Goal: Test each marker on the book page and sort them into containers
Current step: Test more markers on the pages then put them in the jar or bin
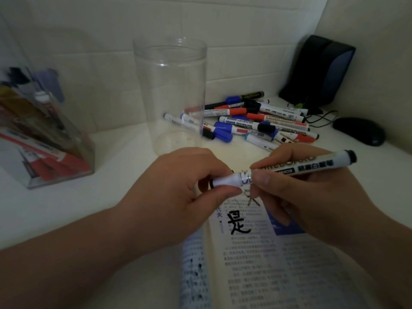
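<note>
Both hands hold one white whiteboard marker [296, 167] level above the open book [267, 253]. My right hand [296, 192] grips the barrel, whose black end points right. My left hand [178, 188] pinches the marker's left end; whether a cap is on there I cannot tell. A tall clear jar [171, 94] stands behind my hands with nothing in it. A clear square container [51, 139] at the left holds several markers. A pile of red, blue and black markers [256, 121] lies right of the jar.
A black computer mouse [359, 131] with its cable lies at the right on the white desk [89, 201]. A dark speaker [316, 70] stands in the back right corner against the tiled wall. The book page shows printed text and scribbles.
</note>
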`<state>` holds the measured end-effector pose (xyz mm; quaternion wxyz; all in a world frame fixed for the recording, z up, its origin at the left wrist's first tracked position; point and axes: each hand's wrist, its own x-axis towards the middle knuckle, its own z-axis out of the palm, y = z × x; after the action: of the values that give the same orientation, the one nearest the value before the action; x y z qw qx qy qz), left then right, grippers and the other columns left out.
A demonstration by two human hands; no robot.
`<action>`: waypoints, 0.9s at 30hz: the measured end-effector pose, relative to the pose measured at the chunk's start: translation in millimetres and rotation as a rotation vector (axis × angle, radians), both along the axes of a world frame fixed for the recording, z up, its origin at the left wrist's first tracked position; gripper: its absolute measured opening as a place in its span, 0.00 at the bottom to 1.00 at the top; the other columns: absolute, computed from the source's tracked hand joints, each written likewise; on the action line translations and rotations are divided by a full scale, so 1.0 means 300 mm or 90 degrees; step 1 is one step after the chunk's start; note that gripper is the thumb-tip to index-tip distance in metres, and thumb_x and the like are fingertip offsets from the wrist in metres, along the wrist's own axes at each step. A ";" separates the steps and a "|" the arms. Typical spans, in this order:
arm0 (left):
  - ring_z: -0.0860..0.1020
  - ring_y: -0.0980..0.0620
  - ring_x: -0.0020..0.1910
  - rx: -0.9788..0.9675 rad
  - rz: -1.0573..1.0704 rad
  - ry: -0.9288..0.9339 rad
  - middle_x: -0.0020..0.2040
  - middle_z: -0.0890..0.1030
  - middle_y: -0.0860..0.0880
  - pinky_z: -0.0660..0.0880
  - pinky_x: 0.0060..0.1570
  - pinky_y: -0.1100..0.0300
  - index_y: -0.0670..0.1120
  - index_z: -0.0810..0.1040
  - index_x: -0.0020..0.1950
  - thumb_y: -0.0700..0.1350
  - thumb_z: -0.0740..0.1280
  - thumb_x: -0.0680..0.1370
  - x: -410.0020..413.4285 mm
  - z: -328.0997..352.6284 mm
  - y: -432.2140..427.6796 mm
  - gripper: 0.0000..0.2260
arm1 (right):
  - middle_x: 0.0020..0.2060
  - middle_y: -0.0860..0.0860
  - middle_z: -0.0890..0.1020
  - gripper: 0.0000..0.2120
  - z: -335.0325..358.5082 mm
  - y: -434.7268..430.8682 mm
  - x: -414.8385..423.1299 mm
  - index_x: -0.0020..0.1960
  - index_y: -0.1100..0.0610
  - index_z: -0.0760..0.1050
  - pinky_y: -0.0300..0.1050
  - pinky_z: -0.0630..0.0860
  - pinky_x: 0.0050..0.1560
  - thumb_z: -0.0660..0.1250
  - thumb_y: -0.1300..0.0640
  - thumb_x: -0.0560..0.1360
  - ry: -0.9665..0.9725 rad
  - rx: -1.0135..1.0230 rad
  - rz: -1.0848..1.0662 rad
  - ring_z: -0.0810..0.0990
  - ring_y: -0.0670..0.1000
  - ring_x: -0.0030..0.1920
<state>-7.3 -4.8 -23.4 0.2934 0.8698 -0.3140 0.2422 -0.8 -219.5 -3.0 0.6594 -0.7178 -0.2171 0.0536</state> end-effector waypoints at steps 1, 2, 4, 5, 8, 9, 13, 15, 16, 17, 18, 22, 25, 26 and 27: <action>0.72 0.60 0.35 -0.008 0.017 -0.009 0.37 0.75 0.58 0.69 0.39 0.66 0.48 0.81 0.45 0.50 0.71 0.77 -0.006 0.001 -0.006 0.06 | 0.31 0.58 0.83 0.07 -0.003 0.004 0.003 0.40 0.55 0.84 0.40 0.70 0.22 0.72 0.52 0.67 0.012 0.020 0.005 0.72 0.57 0.22; 0.71 0.60 0.35 -0.012 0.031 -0.016 0.36 0.75 0.58 0.67 0.39 0.67 0.47 0.82 0.44 0.50 0.71 0.77 -0.011 0.001 -0.009 0.07 | 0.31 0.58 0.82 0.07 -0.004 0.007 0.006 0.40 0.55 0.84 0.40 0.70 0.22 0.72 0.52 0.66 0.029 0.035 0.009 0.72 0.57 0.22; 0.69 0.60 0.35 -0.016 0.051 -0.034 0.36 0.74 0.56 0.65 0.40 0.69 0.46 0.82 0.44 0.49 0.71 0.77 -0.018 0.001 -0.015 0.07 | 0.30 0.58 0.81 0.07 0.000 0.014 0.009 0.39 0.56 0.83 0.39 0.69 0.22 0.72 0.52 0.66 0.061 0.047 0.014 0.71 0.57 0.22; 0.68 0.60 0.36 -0.015 0.055 -0.040 0.36 0.74 0.56 0.64 0.40 0.70 0.46 0.82 0.44 0.49 0.71 0.77 -0.019 0.000 -0.018 0.07 | 0.29 0.58 0.80 0.07 0.002 0.015 0.010 0.39 0.57 0.82 0.39 0.69 0.22 0.72 0.53 0.66 0.078 0.054 0.014 0.71 0.56 0.22; 0.67 0.61 0.36 0.015 0.067 -0.032 0.36 0.74 0.57 0.64 0.41 0.72 0.48 0.80 0.45 0.52 0.70 0.77 -0.002 -0.015 -0.020 0.08 | 0.28 0.58 0.79 0.07 0.006 0.020 0.014 0.39 0.57 0.83 0.38 0.68 0.21 0.72 0.53 0.67 0.098 0.027 -0.009 0.70 0.55 0.22; 0.68 0.61 0.37 0.034 0.071 -0.023 0.37 0.74 0.58 0.64 0.41 0.72 0.50 0.80 0.45 0.53 0.69 0.78 0.008 -0.022 -0.017 0.08 | 0.28 0.58 0.80 0.07 0.004 0.023 0.017 0.39 0.56 0.83 0.38 0.69 0.21 0.72 0.53 0.67 0.095 -0.007 -0.019 0.71 0.54 0.22; 0.68 0.61 0.39 0.077 0.107 -0.019 0.39 0.72 0.62 0.66 0.41 0.69 0.56 0.77 0.47 0.59 0.63 0.78 0.044 -0.035 0.005 0.09 | 0.30 0.55 0.80 0.09 0.010 0.024 0.014 0.43 0.51 0.83 0.41 0.70 0.24 0.72 0.49 0.65 0.085 -0.025 -0.073 0.73 0.53 0.26; 0.68 0.60 0.40 0.061 0.143 -0.026 0.38 0.71 0.63 0.65 0.41 0.71 0.57 0.77 0.46 0.61 0.62 0.77 0.050 -0.027 0.017 0.10 | 0.31 0.53 0.81 0.09 0.021 0.017 0.010 0.44 0.50 0.83 0.46 0.71 0.30 0.71 0.49 0.65 0.087 0.035 -0.146 0.74 0.54 0.30; 0.69 0.60 0.40 0.053 0.156 -0.028 0.38 0.72 0.63 0.65 0.41 0.71 0.58 0.77 0.46 0.61 0.62 0.77 0.053 -0.025 0.022 0.10 | 0.32 0.54 0.81 0.09 0.028 0.016 0.007 0.43 0.51 0.83 0.49 0.71 0.34 0.71 0.50 0.65 0.080 0.070 -0.175 0.74 0.56 0.33; 0.69 0.60 0.40 0.044 0.168 -0.025 0.38 0.72 0.63 0.65 0.40 0.70 0.58 0.78 0.46 0.62 0.62 0.76 0.055 -0.024 0.027 0.10 | 0.33 0.54 0.82 0.08 0.035 0.020 0.003 0.42 0.51 0.83 0.52 0.71 0.38 0.70 0.50 0.65 0.069 0.094 -0.193 0.74 0.59 0.35; 0.70 0.60 0.40 0.029 0.178 -0.012 0.38 0.73 0.62 0.65 0.40 0.70 0.58 0.78 0.47 0.62 0.63 0.76 0.057 -0.025 0.030 0.10 | 0.33 0.56 0.82 0.08 0.044 0.029 -0.002 0.41 0.52 0.83 0.55 0.71 0.40 0.69 0.49 0.66 0.050 0.099 -0.201 0.74 0.61 0.36; 0.73 0.61 0.41 -0.089 0.228 0.061 0.42 0.73 0.61 0.67 0.39 0.70 0.65 0.68 0.54 0.64 0.67 0.73 0.050 -0.027 0.026 0.14 | 0.32 0.59 0.82 0.09 0.109 0.083 -0.022 0.42 0.49 0.83 0.49 0.74 0.28 0.68 0.47 0.66 -0.088 0.084 -0.234 0.76 0.59 0.29; 0.71 0.57 0.35 -0.157 0.240 0.064 0.36 0.70 0.57 0.68 0.33 0.64 0.63 0.62 0.45 0.62 0.68 0.72 0.036 -0.019 0.025 0.15 | 0.32 0.53 0.82 0.09 0.216 0.107 0.002 0.43 0.44 0.82 0.42 0.70 0.23 0.69 0.41 0.68 -0.198 0.118 -0.258 0.77 0.52 0.27; 0.70 0.56 0.33 -0.145 0.226 0.055 0.33 0.69 0.56 0.66 0.32 0.63 0.63 0.61 0.43 0.62 0.67 0.73 0.033 -0.018 0.025 0.14 | 0.32 0.50 0.82 0.08 0.253 0.114 0.021 0.44 0.43 0.81 0.41 0.70 0.24 0.70 0.41 0.70 -0.228 0.136 -0.259 0.77 0.50 0.28; 0.69 0.57 0.33 -0.123 0.210 0.051 0.32 0.68 0.56 0.65 0.31 0.64 0.64 0.61 0.41 0.61 0.66 0.73 0.029 -0.017 0.025 0.12 | 0.32 0.49 0.82 0.05 0.290 0.125 0.041 0.44 0.43 0.80 0.40 0.71 0.25 0.70 0.43 0.74 -0.250 0.156 -0.259 0.78 0.49 0.29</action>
<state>1.6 2.7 -28.5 0.3438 0.8863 -0.1310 0.2812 11.5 -182.1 84.0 0.6837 -0.6581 -0.1974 -0.2460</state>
